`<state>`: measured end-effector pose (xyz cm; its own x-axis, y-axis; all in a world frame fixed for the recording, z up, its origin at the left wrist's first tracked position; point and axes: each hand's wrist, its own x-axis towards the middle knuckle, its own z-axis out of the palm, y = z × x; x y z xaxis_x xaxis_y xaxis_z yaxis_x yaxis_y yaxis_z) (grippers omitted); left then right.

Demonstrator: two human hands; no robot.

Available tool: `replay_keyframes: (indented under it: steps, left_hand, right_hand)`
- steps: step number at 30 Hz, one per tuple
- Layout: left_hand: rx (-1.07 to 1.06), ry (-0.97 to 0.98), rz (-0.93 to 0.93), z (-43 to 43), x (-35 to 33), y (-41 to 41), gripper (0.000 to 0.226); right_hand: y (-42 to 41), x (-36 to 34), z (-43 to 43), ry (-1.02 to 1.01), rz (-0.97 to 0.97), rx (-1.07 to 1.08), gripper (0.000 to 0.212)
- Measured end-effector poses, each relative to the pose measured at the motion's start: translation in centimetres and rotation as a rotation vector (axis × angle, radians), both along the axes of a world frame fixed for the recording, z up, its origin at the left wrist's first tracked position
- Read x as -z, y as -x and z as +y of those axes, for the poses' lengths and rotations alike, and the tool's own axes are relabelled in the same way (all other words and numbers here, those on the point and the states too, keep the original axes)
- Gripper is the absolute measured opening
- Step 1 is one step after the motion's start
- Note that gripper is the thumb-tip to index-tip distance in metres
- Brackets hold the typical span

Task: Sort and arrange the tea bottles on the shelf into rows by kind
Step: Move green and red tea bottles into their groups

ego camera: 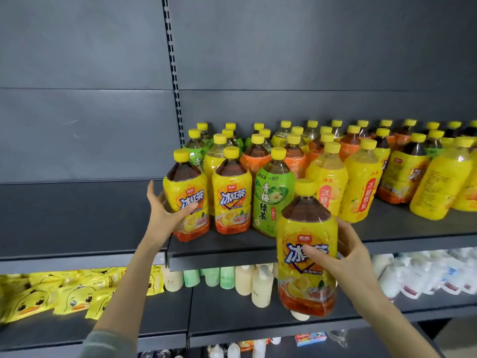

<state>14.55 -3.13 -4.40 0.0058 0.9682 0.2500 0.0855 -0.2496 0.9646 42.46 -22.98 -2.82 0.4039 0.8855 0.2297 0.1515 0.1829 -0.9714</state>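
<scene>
Many yellow-capped tea bottles stand on the dark shelf [232,245]. At its front left corner stands an iced black tea bottle [187,192] with a yellow and red label; my left hand [165,213] grips its left side, thumb across the label. A second iced black tea bottle [231,192] stands beside it, then a green plum tea bottle [272,197]. My right hand [340,251] holds a third iced black tea bottle [305,244] in the air in front of the shelf edge, off the shelf. Yellow pear-drink bottles [361,184] and orange-labelled bottles [258,156] fill the rows behind.
The shelf section to the left [77,218] is bare. Below, yellow duck-print packs [64,295] lie at left, pastel bottles [245,280] in the middle and white pouches [426,275] at right. A slotted upright [173,68] runs up the grey back panel.
</scene>
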Motion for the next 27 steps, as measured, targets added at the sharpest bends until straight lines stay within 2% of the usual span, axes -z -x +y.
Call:
replay_keyframes:
  steps: [4, 7, 11, 16, 21, 27]
  left_hand:
    - [-0.018, 0.016, 0.026, 0.4, 1.0, 0.3, 0.081]
    - [-0.156, -0.003, 0.034, -0.1, 1.8, 0.0, 0.075]
    - [-0.227, -0.064, -0.056, -2.1, 2.6, -0.6, 0.071]
    - [-0.260, -0.117, -0.251, -4.3, 1.9, -3.4, 0.034]
    - [-0.226, -0.184, -0.256, -7.6, 0.3, -7.4, 0.041]
    - [-0.156, -0.218, -0.249, -12.8, -0.6, -16.4, 0.051]
  right_hand:
    - [-0.8, 1.0, -0.9, 0.008, -0.028, 0.063, 0.073]
    - [-1.7, 1.8, -1.3, 0.023, -0.034, 0.101, 0.067]
    - [-3.1, 2.2, -1.4, 0.016, -0.034, 0.145, 0.067]
    - [-6.2, 1.7, -1.4, -0.018, 0.031, 0.177, 0.079]
    - [-10.9, 0.9, -2.0, -0.040, 0.043, 0.165, 0.074]
    - [-18.1, 0.6, -3.7, -0.004, 0.015, 0.105, 0.060]
